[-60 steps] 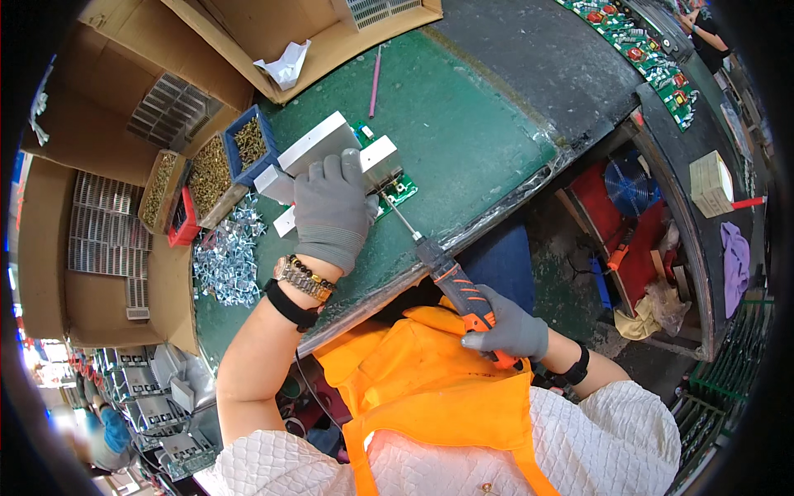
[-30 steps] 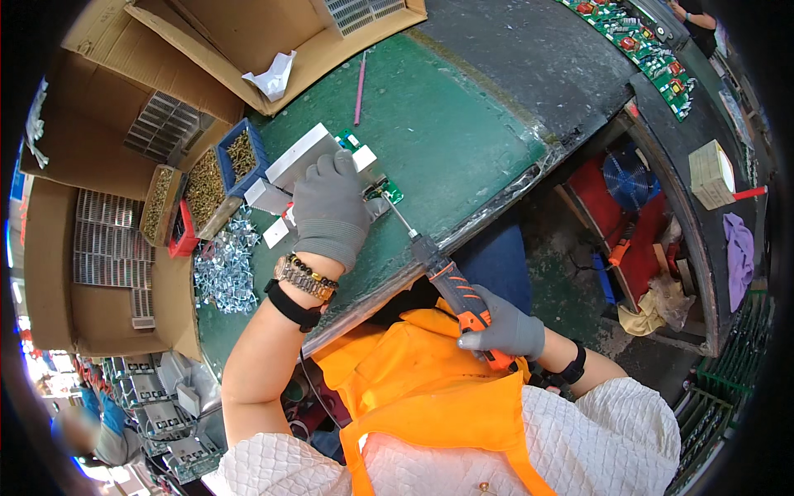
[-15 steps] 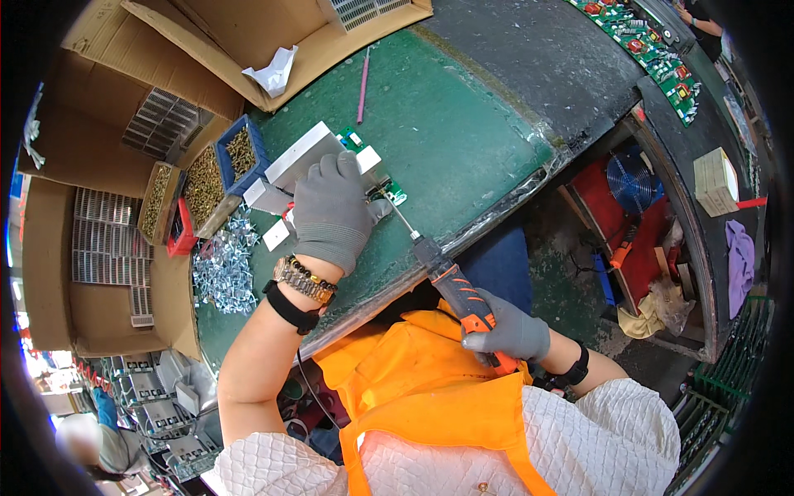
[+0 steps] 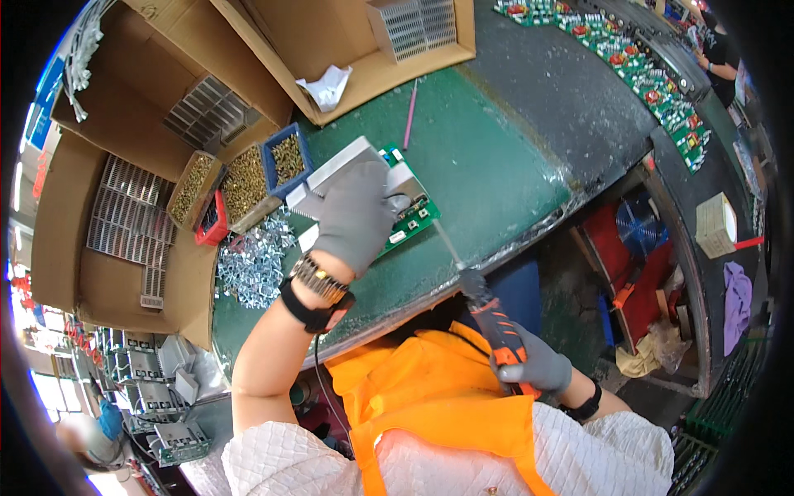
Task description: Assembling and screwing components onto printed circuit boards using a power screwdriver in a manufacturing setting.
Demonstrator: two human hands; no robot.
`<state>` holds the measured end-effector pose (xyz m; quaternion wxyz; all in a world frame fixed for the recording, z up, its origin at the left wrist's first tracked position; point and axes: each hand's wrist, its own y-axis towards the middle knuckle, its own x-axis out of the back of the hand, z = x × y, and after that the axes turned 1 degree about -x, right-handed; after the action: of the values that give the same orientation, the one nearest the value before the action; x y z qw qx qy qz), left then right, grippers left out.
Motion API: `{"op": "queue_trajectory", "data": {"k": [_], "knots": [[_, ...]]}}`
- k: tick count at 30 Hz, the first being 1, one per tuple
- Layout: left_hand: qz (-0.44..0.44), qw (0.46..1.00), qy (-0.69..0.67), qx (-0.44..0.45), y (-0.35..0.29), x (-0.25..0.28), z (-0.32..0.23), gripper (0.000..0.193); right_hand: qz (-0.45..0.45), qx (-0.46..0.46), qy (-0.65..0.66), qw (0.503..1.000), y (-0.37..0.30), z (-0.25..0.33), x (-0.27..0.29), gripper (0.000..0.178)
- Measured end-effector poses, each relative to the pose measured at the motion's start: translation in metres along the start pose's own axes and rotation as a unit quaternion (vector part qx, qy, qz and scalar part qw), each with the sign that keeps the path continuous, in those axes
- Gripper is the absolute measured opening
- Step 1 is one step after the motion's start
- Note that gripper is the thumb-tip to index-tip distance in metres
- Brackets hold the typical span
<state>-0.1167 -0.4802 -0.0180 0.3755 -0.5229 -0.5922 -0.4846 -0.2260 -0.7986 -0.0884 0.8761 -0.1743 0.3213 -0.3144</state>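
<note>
The right grip (image 4: 536, 364) is closed round the driver (image 4: 496, 326), whose bit (image 4: 449, 243) slants away from the body and ends just beside the near right corner of the green board (image 4: 422, 213); whether it touches cannot be told. Held that low and slanted, the bit could skid over the board's edge and scratch the parts there if it were pushed in off line. The left grip (image 4: 357, 217) lies over the board and its metal blocks, fingers bent, thumb side toward the small block (image 4: 403, 180); the fingertips are partly hidden, so whether they pinch or merely press cannot be told. The board sits on the counter (image 4: 496, 157), in front of the body; should that hand bear down unevenly, the board could swing or tip under the driver's push, and a slip of the bit would run toward the gloved thumb. The large block (image 4: 351, 157), at the board's far left side, could be knocked askew by the same pressure. Further left, the loose clips (image 4: 252, 263) lie heaped near the left wrist, where a backward sweep could scatter them, and the blue tray (image 4: 268, 171) of screws stands close enough to be bumped. The thin cord (image 4: 321, 384) below the wrist strap (image 4: 308, 312) could snag at the near edge as that arm draws back.
</note>
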Motion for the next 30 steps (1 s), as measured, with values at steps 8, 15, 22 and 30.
{"op": "queue_trajectory", "data": {"k": [8,15,22,30], "knots": [[-0.102,0.574,-0.807,0.087,-0.043,0.057,0.055,0.035,-0.157,0.087,-0.068,0.981,-0.003,0.068,0.018,0.064],[-0.176,0.382,-0.885,0.199,-0.124,-0.007,0.054,0.04,-0.258,0.082,-0.418,0.867,0.079,0.158,0.05,0.077],[-0.302,0.355,-0.853,0.233,-0.163,-0.025,0.037,0.039,-0.296,0.109,-0.637,0.703,0.142,0.209,0.065,0.074],[-0.229,0.649,-0.662,0.296,-0.155,-0.027,0.028,0.042,-0.25,0.352,-0.639,0.637,0.184,0.338,-0.05,0.025]]}}
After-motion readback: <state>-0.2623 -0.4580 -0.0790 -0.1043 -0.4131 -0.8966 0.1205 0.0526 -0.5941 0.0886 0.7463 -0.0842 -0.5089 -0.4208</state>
